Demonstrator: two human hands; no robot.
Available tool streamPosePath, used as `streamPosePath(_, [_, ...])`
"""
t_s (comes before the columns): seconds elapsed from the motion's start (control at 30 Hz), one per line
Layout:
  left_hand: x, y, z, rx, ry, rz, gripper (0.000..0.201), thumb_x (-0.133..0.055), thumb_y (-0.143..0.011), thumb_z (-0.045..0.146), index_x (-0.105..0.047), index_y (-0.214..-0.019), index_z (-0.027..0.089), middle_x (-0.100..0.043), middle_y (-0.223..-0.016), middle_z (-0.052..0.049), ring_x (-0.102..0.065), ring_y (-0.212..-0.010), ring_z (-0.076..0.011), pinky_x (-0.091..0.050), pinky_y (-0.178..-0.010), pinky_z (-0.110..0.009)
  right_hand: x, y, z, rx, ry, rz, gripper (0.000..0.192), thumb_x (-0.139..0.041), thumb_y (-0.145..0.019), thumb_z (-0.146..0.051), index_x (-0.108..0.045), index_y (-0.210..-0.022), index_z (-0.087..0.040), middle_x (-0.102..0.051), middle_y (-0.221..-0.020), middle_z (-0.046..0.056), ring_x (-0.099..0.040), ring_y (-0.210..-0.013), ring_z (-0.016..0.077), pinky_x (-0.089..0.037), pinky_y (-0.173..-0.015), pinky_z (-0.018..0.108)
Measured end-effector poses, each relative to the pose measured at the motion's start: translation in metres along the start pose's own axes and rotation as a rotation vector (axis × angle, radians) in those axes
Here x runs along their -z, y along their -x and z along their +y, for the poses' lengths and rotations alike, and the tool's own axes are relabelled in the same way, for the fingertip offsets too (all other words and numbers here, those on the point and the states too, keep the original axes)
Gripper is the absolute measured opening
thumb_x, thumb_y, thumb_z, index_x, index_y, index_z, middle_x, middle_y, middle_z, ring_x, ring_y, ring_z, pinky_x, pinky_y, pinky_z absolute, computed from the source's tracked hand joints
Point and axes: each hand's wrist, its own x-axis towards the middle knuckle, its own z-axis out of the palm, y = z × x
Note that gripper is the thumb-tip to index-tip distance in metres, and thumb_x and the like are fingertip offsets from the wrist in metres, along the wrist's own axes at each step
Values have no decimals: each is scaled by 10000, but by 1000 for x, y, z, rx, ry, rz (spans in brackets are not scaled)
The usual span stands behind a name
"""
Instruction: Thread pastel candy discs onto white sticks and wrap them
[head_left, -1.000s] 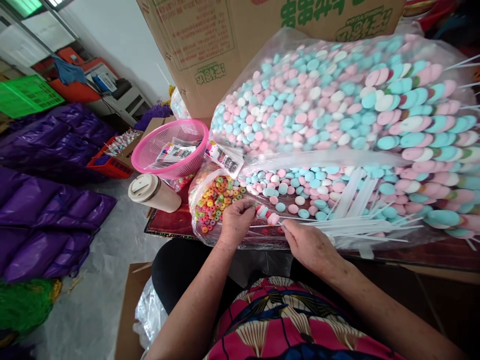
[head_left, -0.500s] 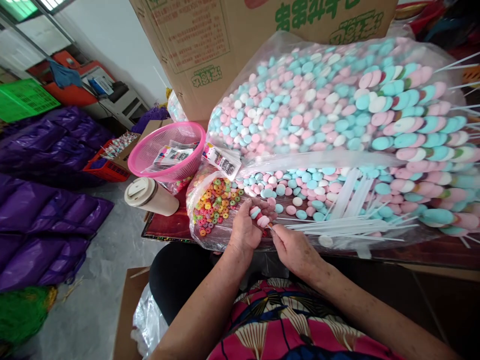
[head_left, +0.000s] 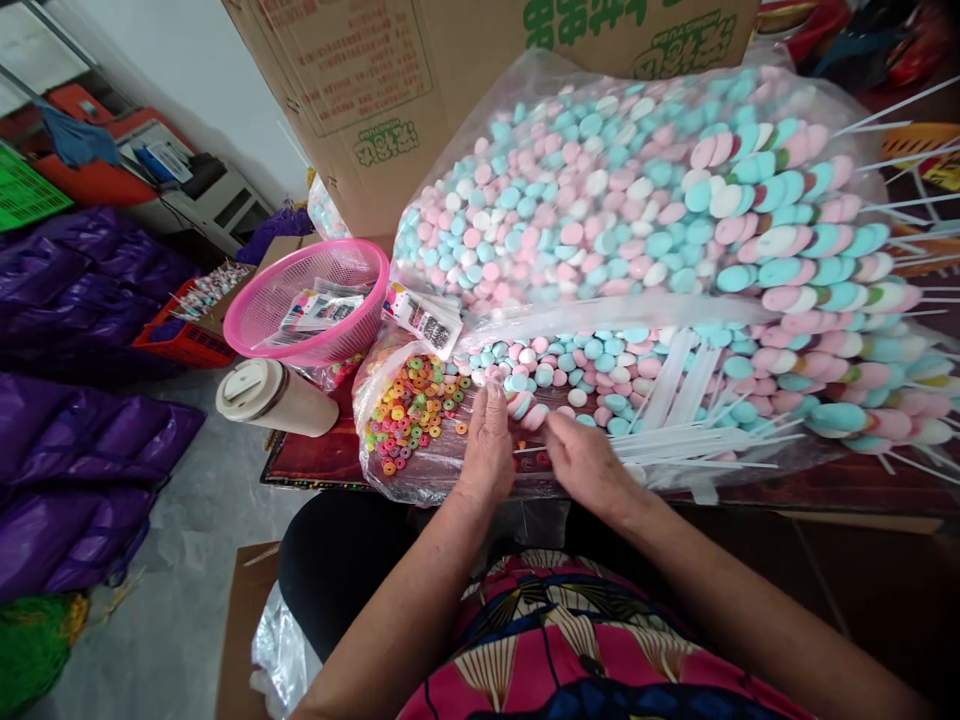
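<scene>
My left hand (head_left: 489, 440) pinches a short row of pink, white and blue candy discs (head_left: 527, 408) threaded on a thin white stick. My right hand (head_left: 586, 462) holds that same stick just right of the discs, and the two hands almost touch. Both work over an open clear bag of loose pastel discs (head_left: 600, 365). Bare white sticks (head_left: 697, 445) lie fanned out to the right. A heap of small multicoloured ring candies (head_left: 409, 405) sits just left of my left hand.
A large sealed bag of pastel discs (head_left: 600, 190) lies behind, against a cardboard box (head_left: 390, 90). Finished skewers (head_left: 840, 300) are stacked at the right. A pink basket (head_left: 307, 300) with labels and a lidded cup (head_left: 274, 395) stand at the left. Purple bags (head_left: 75, 440) cover the floor.
My hands have come together and moved slightly forward over the loose discs; the threaded discs now sit between them. The view has shifted a little to the right.
</scene>
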Motion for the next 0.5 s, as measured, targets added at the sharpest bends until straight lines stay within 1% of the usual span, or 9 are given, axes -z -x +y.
streamPosePath(0.07, [5, -9, 9, -250, -426, -105, 353, -449, -867, 376, -494, -1192, 245, -604, -965, -48, -574, -859, -173, -451, -817, -315, 17, -2, 15, -26, -70, 91, 261, -369, -874, -259, -612, -880, -164, -651, -780, 63, -555, -684, 161, -394, -626, 252])
streamPosePath(0.1, [7, -15, 12, -357, -672, -165, 323, -491, -847, 311, -532, -1161, 245, -599, -1000, -62, -563, -922, -196, -433, -859, -337, 24, -2, 22, -43, -112, 141, 248, -401, -859, -293, -616, -842, -170, -638, -743, 45, -536, -662, 155, -391, -613, 250])
streamPosePath(0.17, [7, -25, 17, -474, -1109, -280, 226, -529, -800, 198, -627, -1001, 229, -585, -1039, -86, -526, -1025, -243, -406, -905, -375, 33, 0, 30, -76, -192, 223, 239, -472, -812, -356, -606, -728, -177, -587, -639, 10, -489, -602, 140, -369, -567, 241])
streamPosePath(0.2, [6, -30, 18, -502, -1261, -321, 186, -527, -789, 172, -648, -922, 219, -579, -1043, -96, -513, -1051, -259, -405, -907, -387, 34, 1, 32, -93, -215, 245, 252, -498, -794, -383, -595, -686, -177, -557, -594, -5, -466, -573, 131, -353, -542, 237])
streamPosePath(0.23, [6, -33, 19, -523, -1351, -329, 160, -521, -789, 167, -652, -869, 209, -575, -1039, -102, -512, -1054, -263, -411, -898, -387, 34, 2, 31, -112, -226, 260, 265, -516, -783, -402, -588, -663, -177, -535, -565, -15, -449, -551, 124, -340, -524, 233])
streamPosePath(0.27, [7, -35, 20, -534, -1377, -300, 141, -517, -795, 178, -648, -842, 201, -575, -1025, -102, -524, -1032, -254, -424, -880, -376, 32, 2, 29, -128, -221, 263, 268, -526, -781, -409, -591, -665, -177, -532, -558, -20, -448, -546, 120, -335, -519, 229])
streamPosePath(0.33, [14, -34, 19, -492, -1262, -191, 109, -524, -796, 212, -628, -820, 188, -596, -944, -83, -570, -911, -210, -456, -815, -332, 26, -2, 22, -143, -126, 223, 245, -515, -807, -384, -611, -720, -176, -569, -601, -13, -481, -573, 121, -345, -539, 225])
streamPosePath(0.4, [27, -29, 16, -368, -1015, -102, 77, -556, -767, 231, -605, -791, 177, -615, -812, -43, -587, -748, -161, -476, -719, -287, 17, -11, 13, -134, 57, 130, 207, -490, -832, -325, -621, -778, -174, -624, -705, 20, -533, -649, 139, -362, -582, 235])
streamPosePath(0.5, [45, -15, 10, -120, -559, -81, 136, -619, -706, 278, -591, -777, 167, -617, -692, 1, -580, -606, -128, -483, -596, -253, 2, -28, 4, -115, 232, 37, 179, -490, -822, -272, -625, -856, -159, -651, -892, 101, -578, -771, 197, -370, -624, 278])
